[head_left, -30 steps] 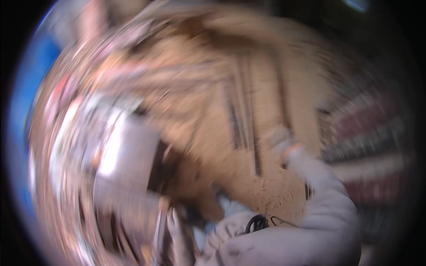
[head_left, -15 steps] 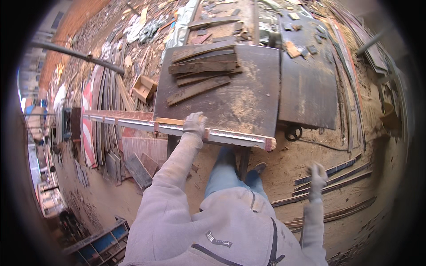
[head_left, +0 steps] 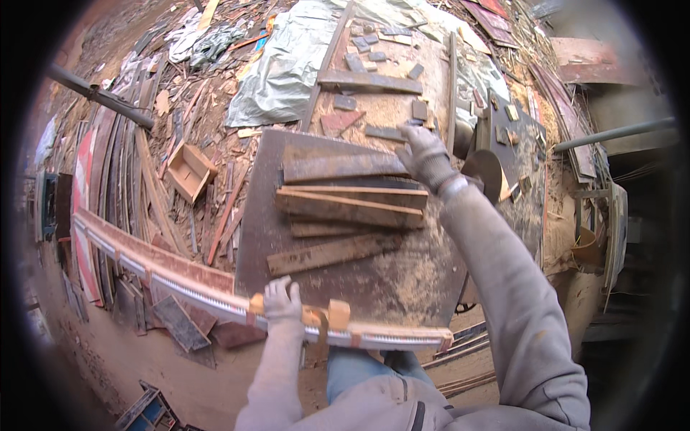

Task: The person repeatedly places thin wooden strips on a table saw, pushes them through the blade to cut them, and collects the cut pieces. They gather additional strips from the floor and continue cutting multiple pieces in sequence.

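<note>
Since the frame half a second earlier, the right hand (head_left: 425,154) has been moved from low at the body's right side to the far right end of the plank pile (head_left: 345,167); the left hand (head_left: 282,302) has been kept at the long rail (head_left: 402,336).

Right hand: gloved, opened, fingers apart and slightly bent; nothing is seen to be held. Whether the pile is touched cannot be told.

Left hand: gloved, fingers loosely bent, laid over the pale wooden strip (head_left: 313,316) at the rail; whether the strip is gripped cannot be told. A small wooden block (head_left: 338,314) is seen on the rail, just to the right of this hand.

The plank pile is located on the dark desk (head_left: 345,280), beyond the rail. Its planks are overlapped, the closest one (head_left: 330,253) being set at a slant. Sawdust (head_left: 424,269) is scattered over the desk's right part.

A dark round disc (head_left: 483,172) is seen beside the right forearm. Beyond the desk, a pale crumpled sheet (head_left: 280,82) is noted; to its left, an open wooden box (head_left: 190,172) is observed among scrap strips.
</note>
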Available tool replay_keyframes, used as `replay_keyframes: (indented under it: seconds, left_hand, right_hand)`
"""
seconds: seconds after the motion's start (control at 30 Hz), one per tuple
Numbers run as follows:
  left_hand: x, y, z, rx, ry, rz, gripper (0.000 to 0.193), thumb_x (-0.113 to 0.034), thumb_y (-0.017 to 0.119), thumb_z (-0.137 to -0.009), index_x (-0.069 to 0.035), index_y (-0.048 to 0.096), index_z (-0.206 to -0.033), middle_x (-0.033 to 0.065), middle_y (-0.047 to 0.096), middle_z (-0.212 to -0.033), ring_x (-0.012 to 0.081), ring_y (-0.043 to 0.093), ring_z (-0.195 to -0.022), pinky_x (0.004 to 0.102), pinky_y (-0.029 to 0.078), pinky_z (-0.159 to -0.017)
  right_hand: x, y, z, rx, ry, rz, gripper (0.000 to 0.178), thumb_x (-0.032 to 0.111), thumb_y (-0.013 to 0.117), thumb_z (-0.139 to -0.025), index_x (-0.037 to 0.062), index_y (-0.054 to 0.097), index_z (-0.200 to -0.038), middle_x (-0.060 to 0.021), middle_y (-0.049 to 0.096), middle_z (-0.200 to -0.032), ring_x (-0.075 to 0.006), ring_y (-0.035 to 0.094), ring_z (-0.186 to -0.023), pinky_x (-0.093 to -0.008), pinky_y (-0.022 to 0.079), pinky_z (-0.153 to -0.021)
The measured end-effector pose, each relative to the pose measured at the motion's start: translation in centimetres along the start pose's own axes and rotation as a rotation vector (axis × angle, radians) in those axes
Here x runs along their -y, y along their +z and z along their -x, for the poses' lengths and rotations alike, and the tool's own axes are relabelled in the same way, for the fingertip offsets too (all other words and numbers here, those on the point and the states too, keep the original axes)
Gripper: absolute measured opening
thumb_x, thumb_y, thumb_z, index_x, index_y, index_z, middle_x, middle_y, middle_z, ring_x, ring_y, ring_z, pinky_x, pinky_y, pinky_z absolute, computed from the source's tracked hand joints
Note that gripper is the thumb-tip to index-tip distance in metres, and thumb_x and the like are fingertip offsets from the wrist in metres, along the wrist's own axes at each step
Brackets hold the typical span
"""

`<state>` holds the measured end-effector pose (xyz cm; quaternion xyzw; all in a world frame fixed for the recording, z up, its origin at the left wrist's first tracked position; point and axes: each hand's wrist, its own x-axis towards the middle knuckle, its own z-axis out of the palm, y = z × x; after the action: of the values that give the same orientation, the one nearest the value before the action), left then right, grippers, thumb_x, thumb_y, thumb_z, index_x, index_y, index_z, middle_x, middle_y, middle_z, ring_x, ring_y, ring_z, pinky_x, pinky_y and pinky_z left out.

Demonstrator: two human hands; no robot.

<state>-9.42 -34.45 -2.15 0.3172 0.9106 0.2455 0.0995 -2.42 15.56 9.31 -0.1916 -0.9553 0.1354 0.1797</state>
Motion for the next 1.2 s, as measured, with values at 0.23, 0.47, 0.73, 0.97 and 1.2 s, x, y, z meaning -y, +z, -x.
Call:
replay_keyframes:
  seconds: [0.23,0.47,0.73,0.97,1.2]
  left_hand:
    - [-2.6,-1.7,3.4,-0.105,0.063,-0.012,0.014,-0.016,0.080,-0.086,-0.012,0.071,-0.096,0.0080,0.073,-0.093,0.0314,0.069,-0.085,0.0457,0.056,-0.075]
    - [-6.9,-3.1,3.6,0.239,-0.523,-0.021,0.041,-0.031,0.085,-0.088,-0.006,0.066,-0.115,0.0137,0.072,-0.104,0.0321,0.069,-0.096,0.0444,0.056,-0.084]
    - [-16.5,1.4,-3.8,0.459,-1.875,1.112,0.118,-0.070,0.080,-0.083,0.007,0.034,-0.160,0.0292,0.051,-0.150,0.0390,0.062,-0.129,0.0477,0.058,-0.098]
    - [-18.1,6.9,-8.0,0.220,-1.968,1.123,0.102,-0.061,0.087,-0.079,0.002,0.051,-0.150,0.0254,0.063,-0.138,0.0381,0.066,-0.110,0.0461,0.054,-0.096]
    - [-16.9,8.0,-2.3,-0.166,-1.625,1.143,0.050,-0.014,0.084,-0.076,0.005,0.065,-0.118,0.0118,0.071,-0.103,0.0257,0.067,-0.085,0.0396,0.056,-0.081]
  right_hand:
    - [-13.0,13.8,-15.0,0.493,0.187,0.506,0.071,0.034,0.074,-0.090,0.0048,0.049,-0.149,-0.0244,0.063,-0.141,-0.0396,0.055,-0.138,-0.0484,0.045,-0.115]
    - [-14.1,13.8,-17.0,0.571,0.298,0.453,0.063,0.034,0.088,-0.081,0.0080,0.063,-0.133,-0.0224,0.069,-0.130,-0.0400,0.066,-0.122,-0.0471,0.053,-0.104]
    - [-1.4,4.7,-8.8,0.837,0.181,-0.156,0.061,0.044,0.085,-0.086,0.0053,0.069,-0.130,-0.0174,0.073,-0.102,-0.0295,0.071,-0.099,-0.0411,0.059,-0.097]
    - [5.4,5.2,2.2,0.741,0.184,-0.061,0.095,0.067,0.075,-0.088,-0.0018,0.049,-0.148,-0.0286,0.057,-0.138,-0.0442,0.053,-0.135,-0.0499,0.044,-0.114]
    - [7.3,3.4,8.2,0.880,0.630,-0.371,0.104,0.078,0.082,-0.071,0.0019,0.061,-0.139,-0.0198,0.073,-0.119,-0.0352,0.068,-0.117,-0.0442,0.051,-0.104]
